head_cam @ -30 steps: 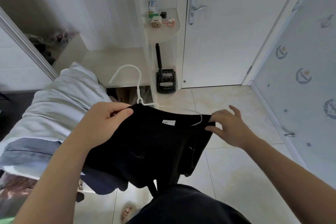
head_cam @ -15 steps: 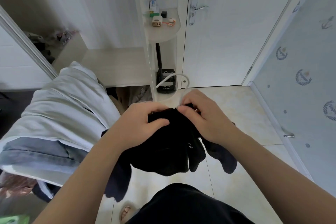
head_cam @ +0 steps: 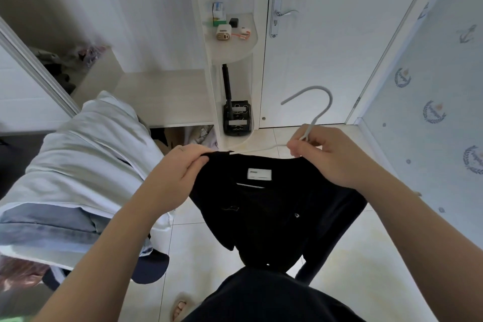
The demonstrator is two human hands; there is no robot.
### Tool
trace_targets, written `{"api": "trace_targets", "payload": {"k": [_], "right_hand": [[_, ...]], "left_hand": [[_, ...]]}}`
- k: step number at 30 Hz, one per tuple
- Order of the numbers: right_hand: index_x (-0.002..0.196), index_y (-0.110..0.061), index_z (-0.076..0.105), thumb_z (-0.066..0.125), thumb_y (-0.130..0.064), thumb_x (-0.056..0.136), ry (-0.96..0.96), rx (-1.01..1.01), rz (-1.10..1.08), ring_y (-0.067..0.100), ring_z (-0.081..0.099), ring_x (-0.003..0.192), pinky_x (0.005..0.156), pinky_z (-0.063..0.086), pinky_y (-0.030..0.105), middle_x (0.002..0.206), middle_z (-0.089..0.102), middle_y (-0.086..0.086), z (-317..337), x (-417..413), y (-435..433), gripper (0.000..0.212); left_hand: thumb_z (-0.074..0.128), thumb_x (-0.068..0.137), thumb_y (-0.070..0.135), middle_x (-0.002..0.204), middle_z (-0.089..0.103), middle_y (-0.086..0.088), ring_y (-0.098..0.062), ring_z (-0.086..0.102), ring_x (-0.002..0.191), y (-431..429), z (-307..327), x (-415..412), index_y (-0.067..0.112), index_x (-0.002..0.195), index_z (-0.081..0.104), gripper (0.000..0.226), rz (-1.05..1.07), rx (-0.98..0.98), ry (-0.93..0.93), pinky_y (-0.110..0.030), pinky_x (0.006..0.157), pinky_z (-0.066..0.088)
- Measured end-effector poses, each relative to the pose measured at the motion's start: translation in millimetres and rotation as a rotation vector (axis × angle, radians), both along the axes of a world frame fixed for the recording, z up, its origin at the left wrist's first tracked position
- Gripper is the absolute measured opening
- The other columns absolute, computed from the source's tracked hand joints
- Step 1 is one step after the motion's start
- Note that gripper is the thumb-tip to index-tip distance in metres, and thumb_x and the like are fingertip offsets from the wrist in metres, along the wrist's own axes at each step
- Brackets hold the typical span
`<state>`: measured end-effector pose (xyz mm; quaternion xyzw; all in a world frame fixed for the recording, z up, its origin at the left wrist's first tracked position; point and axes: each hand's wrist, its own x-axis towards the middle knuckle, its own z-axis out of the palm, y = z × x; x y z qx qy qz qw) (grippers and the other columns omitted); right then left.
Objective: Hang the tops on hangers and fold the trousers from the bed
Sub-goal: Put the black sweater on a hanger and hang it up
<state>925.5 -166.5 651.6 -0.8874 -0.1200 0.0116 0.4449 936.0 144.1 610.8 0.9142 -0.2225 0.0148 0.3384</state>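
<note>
A black top (head_cam: 269, 212) with a white neck label hangs in front of me over the tiled floor. My left hand (head_cam: 180, 170) pinches its left shoulder at the neckline. My right hand (head_cam: 329, 154) grips the right shoulder together with the neck of a white hanger (head_cam: 317, 110). The hanger's hook rises up and to the right of that hand, and its arm runs inside the neckline, mostly hidden by the fabric.
Pale blue and denim garments (head_cam: 78, 165) hang in a row at my left. Behind them is an open white wardrobe (head_cam: 162, 91) with a corner shelf (head_cam: 232, 44) of small items. A shut white door (head_cam: 313, 42) faces me, a patterned wall (head_cam: 431, 112) at right.
My hands were bunched together at the collar half a second ago; they have spread apart to the two shoulders. The top now hangs open and the hanger hook has swung to the right.
</note>
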Motion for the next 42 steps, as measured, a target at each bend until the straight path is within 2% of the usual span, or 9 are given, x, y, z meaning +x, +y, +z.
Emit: {"api": "trace_targets", "payload": {"k": [6, 12, 16, 21, 25, 29, 31, 37, 42], "right_hand": [[0.073, -0.025, 0.062, 0.059, -0.029, 0.098, -0.039, 0.09, -0.054, 0.005, 0.033, 0.048, 0.051, 0.032, 0.014, 0.053, 0.04, -0.011, -2.0, -2.1, 2.7, 0.025], [0.073, -0.025, 0.063, 0.059, -0.03, 0.099, -0.038, 0.102, -0.088, 0.005, 0.033, 0.047, 0.05, 0.031, 0.013, 0.052, 0.037, -0.013, -5.0, -2.5, -7.1, 0.027], [0.07, -0.026, 0.065, 0.059, -0.03, 0.098, 0.067, 0.041, -0.009, 0.007, 0.029, 0.045, 0.047, 0.029, 0.015, 0.053, 0.037, -0.009, -9.0, -3.1, -10.2, 0.028], [0.071, -0.021, 0.065, 0.06, -0.029, 0.098, 0.056, 0.043, -0.043, 0.007, 0.028, 0.042, 0.045, 0.027, 0.015, 0.047, 0.034, -0.013, -18.8, -6.3, 3.9, 0.028], [0.073, -0.019, 0.066, 0.061, -0.028, 0.098, 0.007, 0.142, -0.058, 0.006, 0.028, 0.044, 0.046, 0.028, 0.014, 0.048, 0.038, -0.015, -18.4, -11.1, 13.1, 0.027], [0.071, -0.025, 0.068, 0.062, -0.033, 0.096, 0.03, 0.145, -0.018, 0.007, 0.029, 0.046, 0.047, 0.028, 0.016, 0.052, 0.038, -0.009, -11.7, -9.9, 27.6, 0.027], [0.069, -0.027, 0.068, 0.062, -0.035, 0.096, 0.038, 0.144, -0.008, 0.009, 0.03, 0.048, 0.047, 0.027, 0.018, 0.055, 0.037, -0.005, -8.3, -5.8, 31.7, 0.029], [0.075, -0.024, 0.068, 0.068, -0.032, 0.092, 0.046, 0.132, 0.002, 0.006, 0.039, 0.051, 0.052, 0.034, 0.016, 0.057, 0.044, -0.009, -19.1, 1.7, 18.2, 0.019], [0.094, -0.036, 0.069, 0.075, -0.026, 0.086, 0.199, -0.013, 0.041, 0.003, 0.066, 0.078, 0.074, 0.049, 0.016, 0.084, 0.07, -0.013, -45.5, 1.5, -40.2, 0.014]], "left_hand": [[0.047, 0.1, 0.035, 0.105, 0.059, 0.024, -0.004, 0.056, 0.107, -0.1, -10.9, 3.3, 0.064, 0.11, 0.05, 0.031, -0.013, -0.083, 0.041, -0.008, 0.088, 0.037], [0.058, 0.096, 0.001, 0.09, 0.065, 0.011, -0.013, 0.064, 0.084, 12.2, -36.7, 5.6, 0.024, 0.106, 0.059, 0.024, 0.365, -0.073, -0.053, -0.008, 0.073, 0.04], [0.05, 0.098, 0.0, 0.097, 0.069, 0.001, -0.012, 0.059, 0.092, 18.7, -25.9, 3.5, 0.01, 0.106, 0.067, 0.021, 0.446, -0.075, -0.246, -0.003, 0.082, 0.034], [0.044, 0.097, 0.006, 0.101, 0.064, -0.001, -0.009, 0.058, 0.097, 22.4, -16.5, 2.4, 0.01, 0.104, 0.068, 0.026, 0.344, -0.157, -0.289, -0.013, 0.087, 0.04], [0.048, 0.101, 0.003, 0.107, 0.061, 0.004, -0.019, 0.058, 0.104, 28.1, -16.5, 3.4, 0.018, 0.108, 0.068, 0.026, 0.492, -0.153, -0.277, -0.029, 0.092, 0.046], [0.056, 0.097, 0.033, 0.112, 0.061, 0.013, -0.003, 0.052, 0.113, 9.7, -9.3, 1.0, 0.021, 0.119, 0.065, 0.027, 0.145, -0.02, -0.386, -0.028, 0.104, 0.039], [0.061, 0.094, 0.032, 0.108, 0.066, 0.008, -0.015, 0.059, 0.103, -2.1, -12.2, 0.0, 0.02, 0.119, 0.065, 0.028, 0.06, 0.055, -0.354, -0.038, 0.096, 0.046], [0.051, 0.097, 0.016, 0.102, 0.067, 0.001, -0.02, 0.06, 0.095, -5.2, -7.1, 2.4, 0.008, 0.11, 0.068, 0.022, 0.115, -0.003, -0.406, -0.031, 0.088, 0.045], [0.06, 0.093, 0.007, 0.099, 0.062, 0.01, -0.011, 0.059, 0.094, 15.8, 5.4, 10.3, 0.006, 0.108, 0.07, 0.017, 0.246, -0.057, -0.422, -0.002, 0.088, 0.034]]}}
